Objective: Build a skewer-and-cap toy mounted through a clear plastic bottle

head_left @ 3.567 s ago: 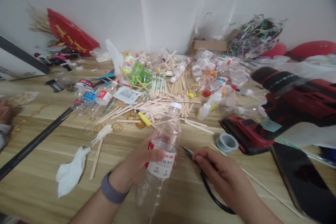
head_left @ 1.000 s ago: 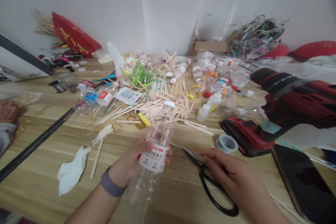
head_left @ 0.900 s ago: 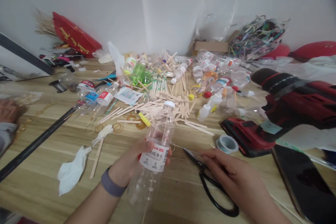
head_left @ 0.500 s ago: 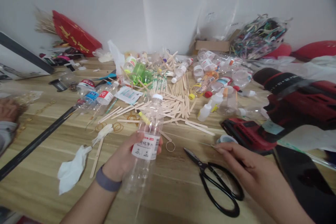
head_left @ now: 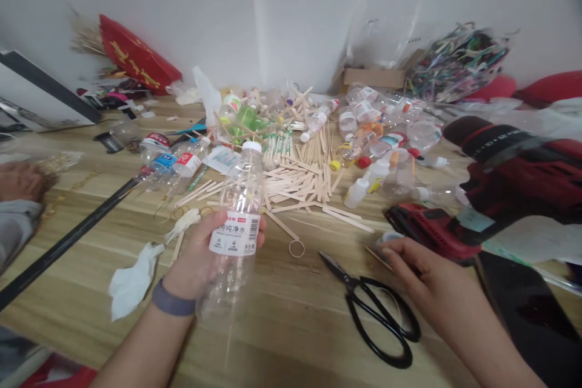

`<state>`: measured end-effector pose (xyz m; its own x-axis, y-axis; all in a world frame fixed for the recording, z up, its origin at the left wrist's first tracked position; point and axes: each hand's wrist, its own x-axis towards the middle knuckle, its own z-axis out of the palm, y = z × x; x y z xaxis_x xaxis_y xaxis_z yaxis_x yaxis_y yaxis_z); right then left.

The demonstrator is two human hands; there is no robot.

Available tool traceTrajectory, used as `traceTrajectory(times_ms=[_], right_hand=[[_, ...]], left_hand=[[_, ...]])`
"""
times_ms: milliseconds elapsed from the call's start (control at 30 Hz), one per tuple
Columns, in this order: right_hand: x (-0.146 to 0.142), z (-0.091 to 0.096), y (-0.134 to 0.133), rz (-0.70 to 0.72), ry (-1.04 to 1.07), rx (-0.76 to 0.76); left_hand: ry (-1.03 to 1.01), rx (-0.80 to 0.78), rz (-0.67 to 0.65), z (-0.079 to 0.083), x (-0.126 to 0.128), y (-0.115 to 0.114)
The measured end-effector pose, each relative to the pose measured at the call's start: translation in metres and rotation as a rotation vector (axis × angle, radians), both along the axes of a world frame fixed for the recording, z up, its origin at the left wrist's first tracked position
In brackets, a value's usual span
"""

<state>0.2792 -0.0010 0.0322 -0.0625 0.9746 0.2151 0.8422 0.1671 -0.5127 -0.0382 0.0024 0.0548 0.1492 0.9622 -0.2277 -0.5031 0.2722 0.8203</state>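
Note:
My left hand (head_left: 193,260) is wrapped around a clear plastic bottle (head_left: 235,233) with a white cap and a white label. The bottle is tilted slightly, cap away from me, above the table. My right hand (head_left: 421,273) pinches a thin wooden stick (head_left: 378,259) between thumb and fingers; part of the stick is hidden by the hand. Just left of that hand lie black-handled scissors (head_left: 364,297), blades partly spread. A small ring (head_left: 297,248) rests on the table between my hands, near a flat wooden stick (head_left: 282,224).
Flat wooden sticks (head_left: 295,185) are heaped at the centre. Several plastic bottles (head_left: 364,109) lie behind to the right, near a red cordless drill (head_left: 513,176). A black bar (head_left: 77,239) crosses the left side. Another person's hand (head_left: 20,182) is at far left.
My left hand has moved left with the bottle, baring more of the wooden sticks behind. The thin stick in my right hand now points differently, and that hand has shifted slightly right.

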Motion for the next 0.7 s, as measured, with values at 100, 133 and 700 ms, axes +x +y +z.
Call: traceTrajectory(times_ms=[100, 133, 700], right_hand=[[-0.010, -0.001, -0.004, 0.083, 0.040, -0.021], [-0.012, -0.002, -0.005, 0.108, 0.045, -0.028], [-0.033, -0.012, -0.016, 0.283, 0.002, -0.182]], left_hand=[[0.056, -0.004, -0.092, 0.001, -0.006, 0.001], [0.081, -0.012, -0.121, 0.001, -0.008, 0.002], [0.260, -0.130, -0.249, 0.000, -0.004, 0.004]])
